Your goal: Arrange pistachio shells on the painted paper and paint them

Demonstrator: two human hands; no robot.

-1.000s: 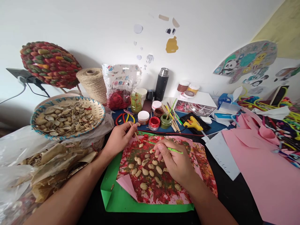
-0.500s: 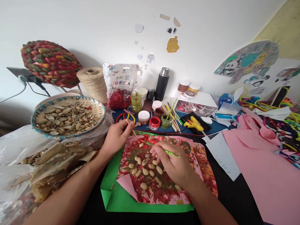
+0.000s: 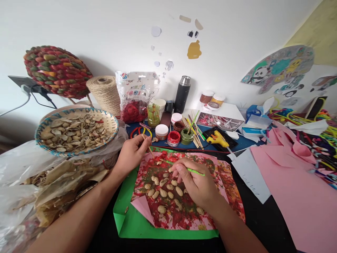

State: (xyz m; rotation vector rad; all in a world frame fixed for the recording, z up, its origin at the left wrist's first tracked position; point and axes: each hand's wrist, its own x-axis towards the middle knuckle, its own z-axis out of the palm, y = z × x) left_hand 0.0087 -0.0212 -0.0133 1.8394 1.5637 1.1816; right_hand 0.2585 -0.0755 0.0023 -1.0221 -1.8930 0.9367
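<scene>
My left hand [image 3: 131, 153] pinches a thin wooden stick [image 3: 150, 150] whose lower end rests at a peanut shell [image 3: 158, 162] on the paint-smeared pink paper [image 3: 223, 182]. My right hand [image 3: 196, 184] grips a green-handled paintbrush [image 3: 195, 171], its tip pointing left toward that same shell. Several unpainted peanut shells [image 3: 163, 191] lie on the paper under and beside my right hand. The paper sits on a green sheet [image 3: 126, 219].
Open paint pots, red [image 3: 173, 138] and green [image 3: 186, 136], stand just beyond the paper, with brushes and a yellow glue gun [image 3: 217, 139]. A woven basket of shells [image 3: 75, 131] sits at left. Pink paper sheets [image 3: 297, 189] cover the right.
My left hand lifted the stick slightly and shifted left. My right hand with the brush slid a little left, then back toward the right.
</scene>
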